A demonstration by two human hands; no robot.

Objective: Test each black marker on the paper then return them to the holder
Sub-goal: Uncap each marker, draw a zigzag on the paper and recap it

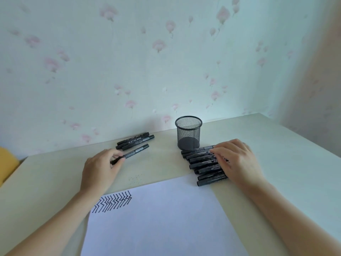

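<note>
A black mesh holder (188, 133) stands upright near the wall and looks empty. My left hand (100, 169) pinches one black marker (137, 151) that lies flat on the desk. Three more markers (135, 140) lie together just behind it. To the right of the holder, several black markers (203, 164) lie side by side in a row. My right hand (238, 160) rests on their right ends with fingers spread flat. The white paper (162, 218) lies in front, with black zigzag strokes (113, 201) at its top left corner.
The pale desk (287, 163) ends at a floral wallpapered wall behind. Its right edge runs down from the back corner. A yellow object (7, 163) sits beyond the desk's left edge. Small dark specks (135, 177) dot the desk above the paper.
</note>
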